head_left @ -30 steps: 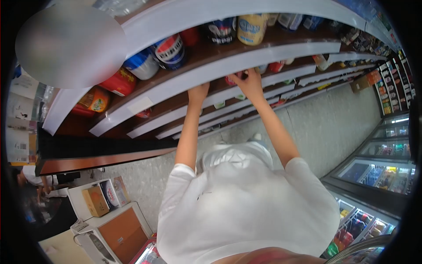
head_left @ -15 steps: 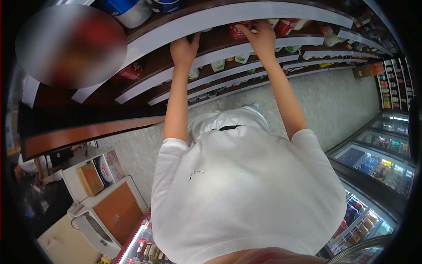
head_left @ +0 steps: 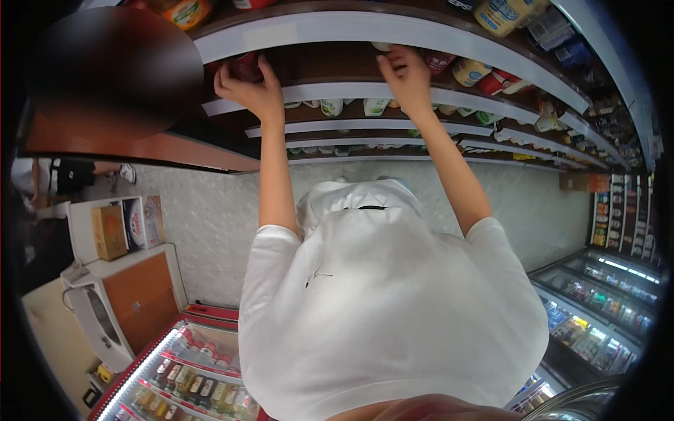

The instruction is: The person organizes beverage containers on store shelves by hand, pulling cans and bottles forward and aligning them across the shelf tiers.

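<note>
My left hand (head_left: 251,91) reaches into the shelf, thumb and fingers either side of a dark red container (head_left: 246,67). The container's lower part and label are hidden. Further right on the same shelf is my right hand (head_left: 408,76), its thumb apart from its partly bent fingers, with nothing visible between them. Just behind those fingers shows a pale rounded item (head_left: 381,46), mostly covered by the shelf edge above. To the right of this hand stand a dark red labelled container (head_left: 439,62) and a yellowish jar (head_left: 470,71).
A white shelf edge (head_left: 330,27) runs close above both hands. Lower shelves hold white-and-green packages (head_left: 376,107). Behind and around me are a lit red-framed display fridge (head_left: 203,365), boxes (head_left: 110,231) on a cabinet, and glass-door coolers (head_left: 583,330). Another person (head_left: 63,175) is at far left.
The view has turned, shifting the shelf goods rightward. My left hand has moved left to a dark red container. My right hand has come off the red container and moved left along the shelf.
</note>
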The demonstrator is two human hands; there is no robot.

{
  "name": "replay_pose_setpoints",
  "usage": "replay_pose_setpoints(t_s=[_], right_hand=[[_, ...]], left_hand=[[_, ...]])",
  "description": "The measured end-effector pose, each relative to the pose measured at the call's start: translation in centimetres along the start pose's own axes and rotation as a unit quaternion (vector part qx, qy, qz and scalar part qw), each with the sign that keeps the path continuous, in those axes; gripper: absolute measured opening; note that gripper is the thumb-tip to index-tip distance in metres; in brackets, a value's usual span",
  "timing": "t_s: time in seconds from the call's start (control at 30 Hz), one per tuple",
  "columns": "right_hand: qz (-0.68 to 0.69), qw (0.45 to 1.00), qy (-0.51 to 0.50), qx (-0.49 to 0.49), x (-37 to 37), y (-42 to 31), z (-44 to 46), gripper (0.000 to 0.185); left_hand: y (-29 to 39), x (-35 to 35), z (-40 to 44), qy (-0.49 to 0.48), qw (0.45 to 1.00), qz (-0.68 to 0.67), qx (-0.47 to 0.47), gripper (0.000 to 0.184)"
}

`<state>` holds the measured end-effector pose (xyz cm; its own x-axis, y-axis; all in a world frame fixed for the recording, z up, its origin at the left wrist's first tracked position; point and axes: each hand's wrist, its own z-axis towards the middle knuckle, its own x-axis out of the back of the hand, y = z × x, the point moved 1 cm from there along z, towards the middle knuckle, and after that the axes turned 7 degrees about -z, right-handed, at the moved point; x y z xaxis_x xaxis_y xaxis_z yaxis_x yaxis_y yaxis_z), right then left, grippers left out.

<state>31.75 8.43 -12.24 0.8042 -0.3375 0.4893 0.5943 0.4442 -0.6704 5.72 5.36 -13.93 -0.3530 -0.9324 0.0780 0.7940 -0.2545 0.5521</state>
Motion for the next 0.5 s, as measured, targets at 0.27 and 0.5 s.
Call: replay_pose_setpoints(t_s=[0.27, 0.5], right_hand=[[-0.019, 0.987, -0.096, 0.128, -9.3, -1.1, 5.7, 0.052], [-0.172, 0.972, -0.065, 0.149, -12.5, 3.1, 8.6, 0.046]], left_hand=[[-2.4, 0.3, 0.9, -0.057, 0.995, -0.039, 0.065, 0.067], [-0.6, 1.3, 1.7, -0.113, 0.989, -0.015, 0.091, 0.066]])
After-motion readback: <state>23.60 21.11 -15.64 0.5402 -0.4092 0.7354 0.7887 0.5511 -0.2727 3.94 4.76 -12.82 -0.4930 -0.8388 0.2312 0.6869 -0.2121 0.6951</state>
